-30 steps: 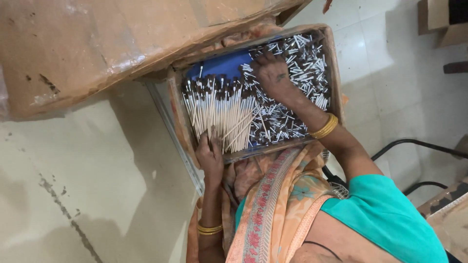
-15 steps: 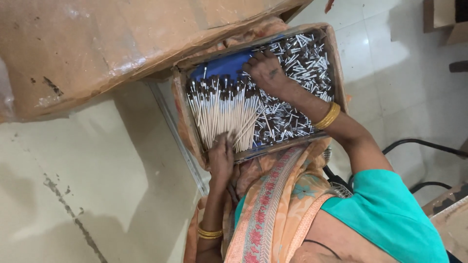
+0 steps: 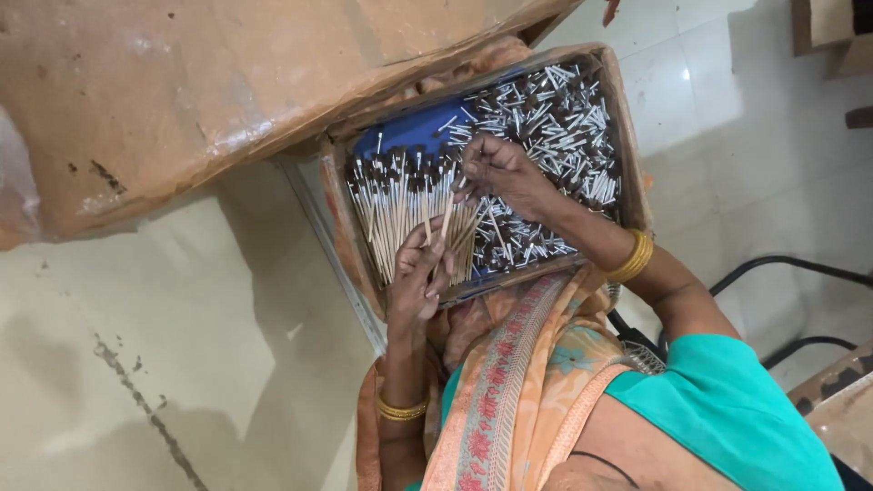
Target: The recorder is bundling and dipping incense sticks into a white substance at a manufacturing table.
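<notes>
Sticks point(image 3: 400, 214) with dark tips lie bundled in the left part of the cardboard tray point(image 3: 627, 127). I see my left hand point(image 3: 416, 273) curled around their lower ends, gripping them. My right hand point(image 3: 496, 168) pinches a few sticks above the loose pile point(image 3: 555, 118).

A shallow, open cardboard box point(image 3: 627, 127) sits in the middle of the view, rectangular, with brown, worn walls and a blue lining showing at its far left corner; it is filled with thin pale sticks with dark tips point(image 3: 400, 205). A large brown cardboard carton point(image 3: 227, 82), creased and covered in shiny film, lies across the upper left and overlaps the box's far edge. More brown cartons point(image 3: 832, 32) stand in the top right corner on the tiled floor. No labels, signs or screens show.
</notes>
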